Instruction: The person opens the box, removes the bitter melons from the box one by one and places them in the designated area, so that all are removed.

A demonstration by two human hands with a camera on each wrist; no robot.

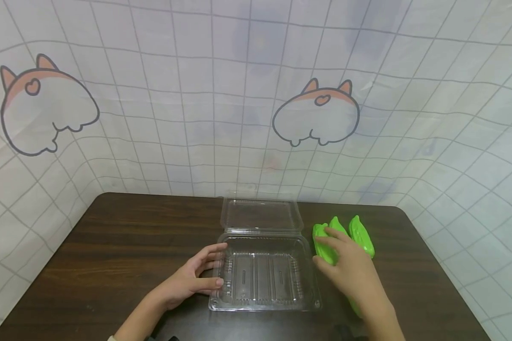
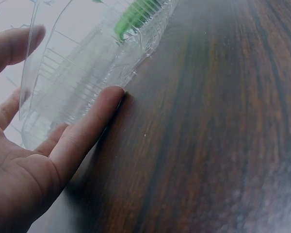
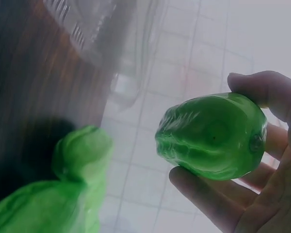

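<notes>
My left hand (image 1: 189,277) rests against the left rim of a clear plastic clamshell container (image 1: 256,306), its fingers fairly straight. In the left wrist view, the fingers (image 2: 89,124) touch the container's rim and side. The container's lid (image 1: 262,215) stands open at the back, and its ribbed base holds nothing. To the right, my right hand (image 1: 352,265) grips a green vegetable-shaped piece (image 3: 213,136) between thumb and fingers. That piece is glossy and ridged; its exact kind is unclear. Beside it lie two similar green pieces (image 1: 361,237), one partly hidden by the fingers.
Another bit of green (image 1: 355,308) shows beneath my right forearm, mostly covered. Everything stands on a dark wood-grain table (image 1: 123,246). A white gridded curtain (image 1: 187,118) with cartoon prints encloses the back and sides. Dark objects show at the bottom edge, too cut off to identify.
</notes>
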